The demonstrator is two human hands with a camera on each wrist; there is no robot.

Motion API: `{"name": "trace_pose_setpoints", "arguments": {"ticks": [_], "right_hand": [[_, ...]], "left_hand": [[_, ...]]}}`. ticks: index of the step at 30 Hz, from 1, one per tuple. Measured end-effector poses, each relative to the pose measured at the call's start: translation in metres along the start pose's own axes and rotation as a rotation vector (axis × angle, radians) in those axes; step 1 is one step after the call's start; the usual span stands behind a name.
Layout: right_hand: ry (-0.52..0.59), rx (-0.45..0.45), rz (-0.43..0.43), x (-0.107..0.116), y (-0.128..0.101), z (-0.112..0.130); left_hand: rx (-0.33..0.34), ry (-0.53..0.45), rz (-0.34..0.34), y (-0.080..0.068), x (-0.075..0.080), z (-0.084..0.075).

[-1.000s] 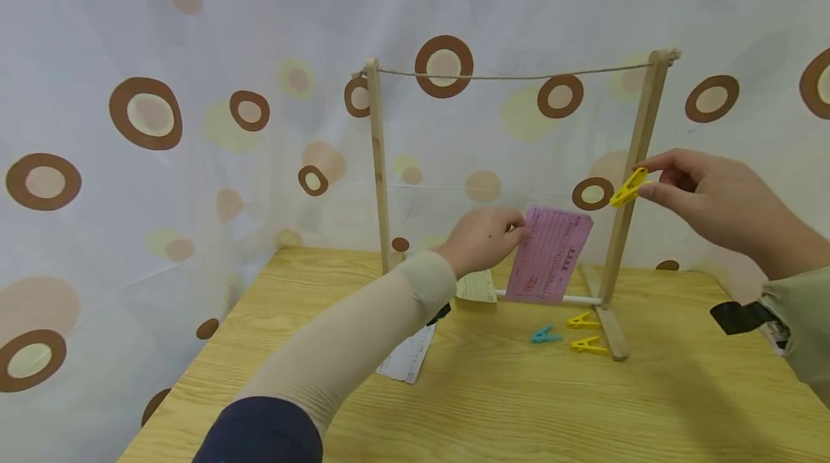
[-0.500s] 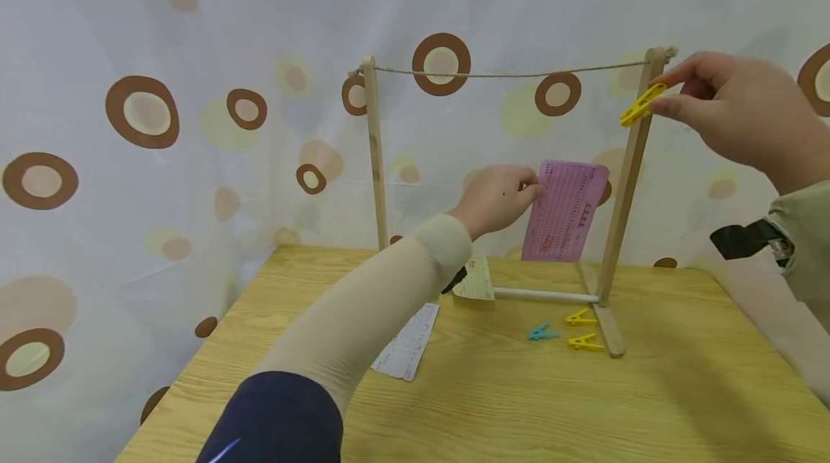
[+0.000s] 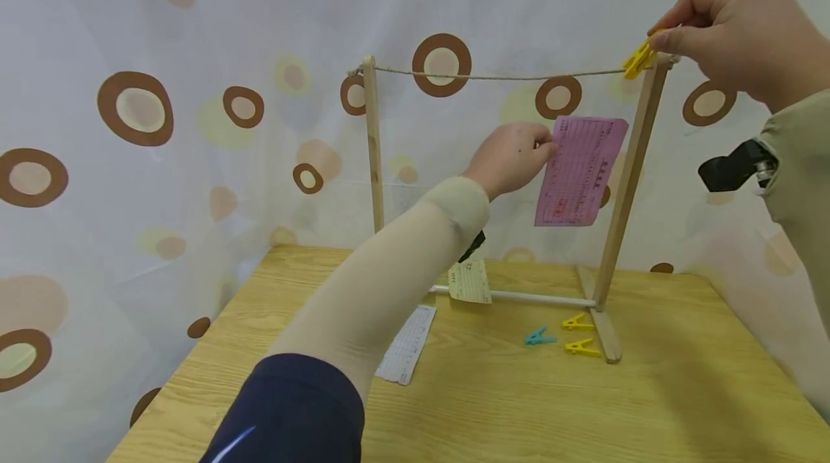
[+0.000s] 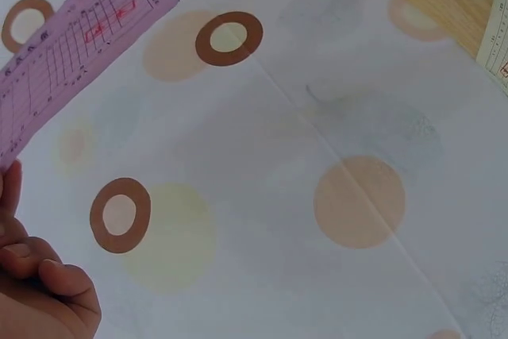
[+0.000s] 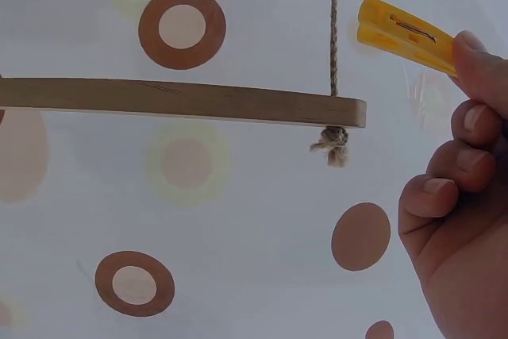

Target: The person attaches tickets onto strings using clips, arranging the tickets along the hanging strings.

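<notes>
Over the last second both hands have risen from near the counter point(image 3: 681, 391): the left hand point(image 3: 512, 159) pinches the pink slip point(image 3: 581, 171) just under the twine line point(image 3: 493, 76), while the right hand point(image 3: 739, 34) fingers point(image 5: 468, 125) grip the yellow clothespin point(image 3: 638, 57) beside it, apparently ready for pegging.

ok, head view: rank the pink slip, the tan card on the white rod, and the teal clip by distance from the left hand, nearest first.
1. Pink slip: pinched at its left edge by the left hand, below the string.
2. Tan card: lower down, on the white rod at the frame's base.
3. Teal clip: lowest, lying on the table in front of the rod.
</notes>
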State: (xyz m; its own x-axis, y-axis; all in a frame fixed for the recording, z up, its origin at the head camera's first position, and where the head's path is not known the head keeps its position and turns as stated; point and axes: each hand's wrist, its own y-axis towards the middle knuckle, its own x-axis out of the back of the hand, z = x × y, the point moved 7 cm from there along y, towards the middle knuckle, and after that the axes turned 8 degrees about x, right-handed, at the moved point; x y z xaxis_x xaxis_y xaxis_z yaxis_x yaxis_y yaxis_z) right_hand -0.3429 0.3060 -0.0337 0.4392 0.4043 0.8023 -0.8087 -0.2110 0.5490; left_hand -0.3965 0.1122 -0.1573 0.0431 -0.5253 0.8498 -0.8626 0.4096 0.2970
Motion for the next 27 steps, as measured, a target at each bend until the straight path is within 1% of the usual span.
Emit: {"name": "trace_pose_setpoints", "arguments": {"ticks": [6, 12, 15, 19, 22, 27], "right_hand": [[-0.047, 0.005, 0.03, 0.0, 0.011, 0.007], [-0.083, 0.015, 0.054, -0.004, 0.016, 0.008], [-0.066, 0.004, 0.081, -0.007, 0.016, 0.008], [-0.008, -0.029, 0.12, -0.013, 0.012, 0.008], [-0.007, -0.041, 0.147, -0.015, 0.01, 0.007], [-0.06, -0.04, 0.185, -0.017, 0.01, 0.007]], "left_hand": [[0.043, 0.029, -0.021, 0.006, 0.005, -0.007], [0.097, 0.029, -0.056, 0.009, 0.008, -0.009], [0.103, 0.035, -0.077, 0.01, 0.01, -0.011], [0.114, 0.039, -0.096, 0.01, 0.011, -0.015], [0.113, 0.037, -0.11, 0.01, 0.011, -0.019], [0.101, 0.029, -0.118, 0.01, 0.011, -0.024]]}}
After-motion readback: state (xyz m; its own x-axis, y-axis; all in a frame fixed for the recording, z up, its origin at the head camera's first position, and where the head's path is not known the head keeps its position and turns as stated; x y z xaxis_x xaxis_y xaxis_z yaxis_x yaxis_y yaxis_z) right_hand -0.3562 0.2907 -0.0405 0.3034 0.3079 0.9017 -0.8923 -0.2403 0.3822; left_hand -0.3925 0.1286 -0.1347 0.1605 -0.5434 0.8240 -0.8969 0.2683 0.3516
